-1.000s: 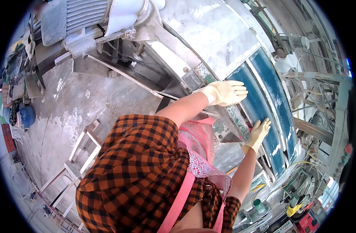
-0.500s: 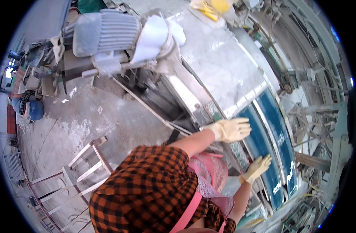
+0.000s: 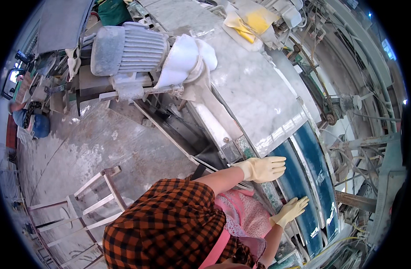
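My left hand (image 3: 264, 169), in a cream rubber glove, is stretched out flat over the near edge of a blue belt (image 3: 291, 168). Its fingers lie close together, just off the near corner of a glossy white-grey marbled slab (image 3: 255, 89). Further down the same belt is my right hand (image 3: 291, 210), gloved alike, its fingers extended and slightly apart. Neither hand holds anything. Whether the palms press on the belt cannot be made out. A second blue belt (image 3: 317, 166) runs alongside, beyond a pale strip. The slab's end lies across both belts.
A dusty ribbed motor (image 3: 129, 49) with white cloth (image 3: 185, 60) stands at the upper left. Yellow gloves (image 3: 241, 29) lie at the slab's far end. A chain (image 3: 320, 80) and hoses flank the machine's far side. A metal frame (image 3: 98, 193) stands on the floor behind me.
The whole view has shifted, so the machine and slab sit lower in the picture. Both hands stay outstretched over the belt, in nearly the same places relative to it.
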A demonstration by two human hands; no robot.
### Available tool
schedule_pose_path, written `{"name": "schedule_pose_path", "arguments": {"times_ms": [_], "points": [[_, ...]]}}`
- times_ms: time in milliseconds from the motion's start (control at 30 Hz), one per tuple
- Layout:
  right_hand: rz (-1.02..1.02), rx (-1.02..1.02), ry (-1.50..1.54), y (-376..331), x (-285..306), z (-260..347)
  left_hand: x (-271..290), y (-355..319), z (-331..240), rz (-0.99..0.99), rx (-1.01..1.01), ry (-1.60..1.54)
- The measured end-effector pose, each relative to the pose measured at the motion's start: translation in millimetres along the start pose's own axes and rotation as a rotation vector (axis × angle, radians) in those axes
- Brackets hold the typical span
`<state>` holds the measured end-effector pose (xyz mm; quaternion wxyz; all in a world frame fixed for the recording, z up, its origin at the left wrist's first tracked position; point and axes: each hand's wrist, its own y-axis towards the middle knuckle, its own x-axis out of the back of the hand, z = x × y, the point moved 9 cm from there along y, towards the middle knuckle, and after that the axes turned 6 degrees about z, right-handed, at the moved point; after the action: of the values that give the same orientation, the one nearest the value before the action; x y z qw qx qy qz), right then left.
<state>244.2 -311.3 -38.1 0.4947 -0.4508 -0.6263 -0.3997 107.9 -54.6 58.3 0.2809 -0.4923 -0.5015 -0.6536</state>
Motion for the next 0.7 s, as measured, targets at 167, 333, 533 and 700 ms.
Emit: {"name": "schedule_pose_path", "arguments": {"times_ms": [167,333,533,700], "points": [[-0.014,-0.001,-0.021,-2,0,0,9,-2,-1,-0.074,0.005,0.038],[-0.004,-0.017,0.02,-2,5,3,14,-6,3,-0.09,0.008,0.037],[-0.007,-0.047,0.019,0,3,-1,42,-12,31,-0.211,0.185,-0.087],[0.002,-0.06,0.02,1,3,-1,30,-24,66,-0.122,0.365,-0.027]]}}
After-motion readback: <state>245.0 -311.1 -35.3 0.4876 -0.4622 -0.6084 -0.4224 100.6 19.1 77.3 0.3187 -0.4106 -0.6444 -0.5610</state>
